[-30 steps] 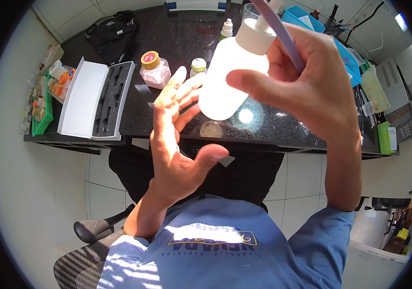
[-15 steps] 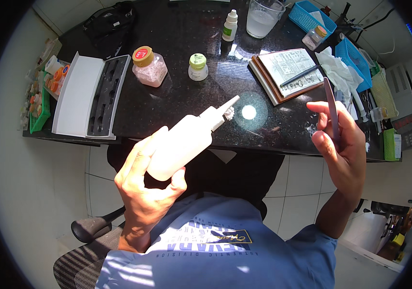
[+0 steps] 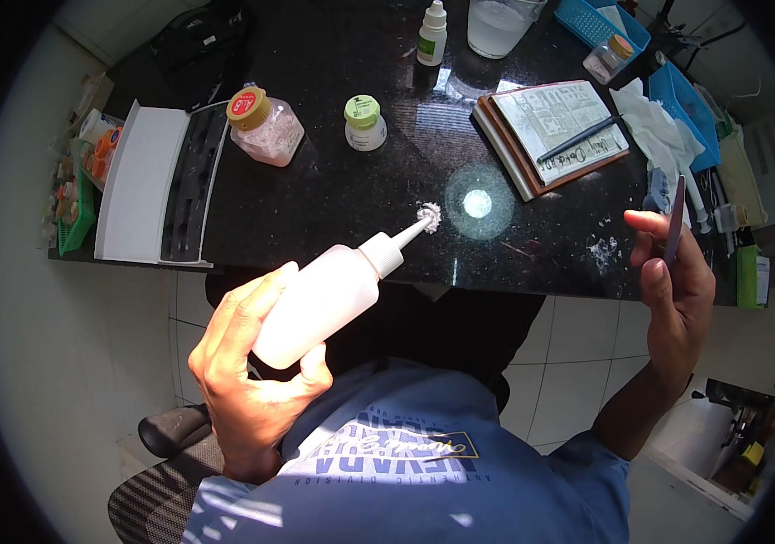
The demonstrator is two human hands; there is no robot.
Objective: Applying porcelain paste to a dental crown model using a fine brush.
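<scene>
My left hand (image 3: 256,376) is wrapped round a white squeeze bottle (image 3: 322,304), which lies tilted in it. The bottle's tapered nozzle points up and right. In the picture its tip meets a small heap of white powder (image 3: 430,212) on the dark tabletop; whether they touch I cannot tell. Off to the right, my right hand (image 3: 678,295) pinches a thin, flat, dark stick (image 3: 677,222) between thumb and fingers, held upright above the table's front edge. White crumbs (image 3: 603,254) are scattered on the table beside this hand.
Beyond my left hand stand a jar of pinkish grains (image 3: 267,134) and a small green-lidded jar (image 3: 366,127). A dropper bottle (image 3: 433,36) and a glass cup (image 3: 496,29) are farther back. Notebooks with a pen (image 3: 558,134) lie right of centre; an open white box (image 3: 143,190) is left.
The bottle has come down and left in the picture, its nozzle now at the powder heap. My right hand with the stick has shifted right. The whole view has moved slightly.
</scene>
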